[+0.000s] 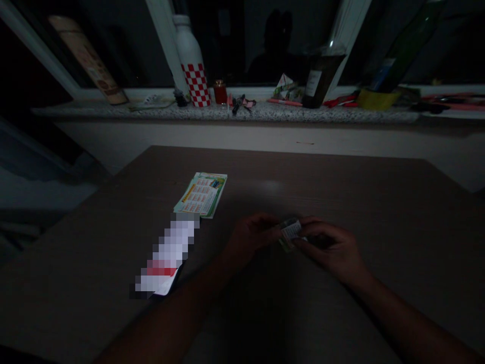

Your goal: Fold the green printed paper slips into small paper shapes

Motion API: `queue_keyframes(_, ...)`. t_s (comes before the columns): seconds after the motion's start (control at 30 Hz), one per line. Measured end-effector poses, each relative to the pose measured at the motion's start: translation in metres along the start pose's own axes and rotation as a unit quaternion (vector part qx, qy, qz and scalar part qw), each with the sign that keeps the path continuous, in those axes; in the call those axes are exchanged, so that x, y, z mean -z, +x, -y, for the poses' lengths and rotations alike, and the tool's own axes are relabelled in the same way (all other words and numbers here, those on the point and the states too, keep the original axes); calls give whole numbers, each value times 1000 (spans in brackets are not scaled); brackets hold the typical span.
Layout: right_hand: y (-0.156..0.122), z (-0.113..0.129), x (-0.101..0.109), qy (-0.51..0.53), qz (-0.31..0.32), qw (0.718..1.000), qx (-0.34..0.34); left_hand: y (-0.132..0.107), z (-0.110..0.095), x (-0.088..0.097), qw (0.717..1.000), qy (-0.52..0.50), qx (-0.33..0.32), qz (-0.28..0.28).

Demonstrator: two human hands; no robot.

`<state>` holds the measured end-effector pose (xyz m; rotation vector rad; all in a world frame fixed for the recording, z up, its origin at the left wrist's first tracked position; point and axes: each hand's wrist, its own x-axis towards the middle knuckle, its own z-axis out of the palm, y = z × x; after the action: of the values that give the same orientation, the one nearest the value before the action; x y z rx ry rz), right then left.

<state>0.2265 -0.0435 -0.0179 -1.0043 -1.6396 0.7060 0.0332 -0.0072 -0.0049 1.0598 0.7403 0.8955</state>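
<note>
Between my two hands, over the middle of the table, is a small folded printed paper [291, 229] with pale and greenish patches. My left hand [254, 236] pinches its left edge, fingers closed. On the other side, my right hand [337, 247] grips its right edge between thumb and fingers. The dim light hides the exact folds. Left of my hands lies a stack of printed calendar cards [200, 194], green-edged with small grids. Nearer to me, a phone-like flat object [166, 285] with a bright, blurred-out face lies beside my left forearm.
Beyond the brown table [303, 177] runs a speckled stone windowsill [257, 115]. On it stand a red-and-white checked bottle [195, 76], a tan patterned cylinder [89, 60], a dark bottle [316, 81], a small red jar [220, 92] and a yellow container [379, 99] with a green bottle.
</note>
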Motion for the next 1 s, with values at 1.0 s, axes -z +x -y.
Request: queue_keyframes(1.0,2,13,4,-62,-12,998,-1,-8,-9,-3,964,234,-127,-20)
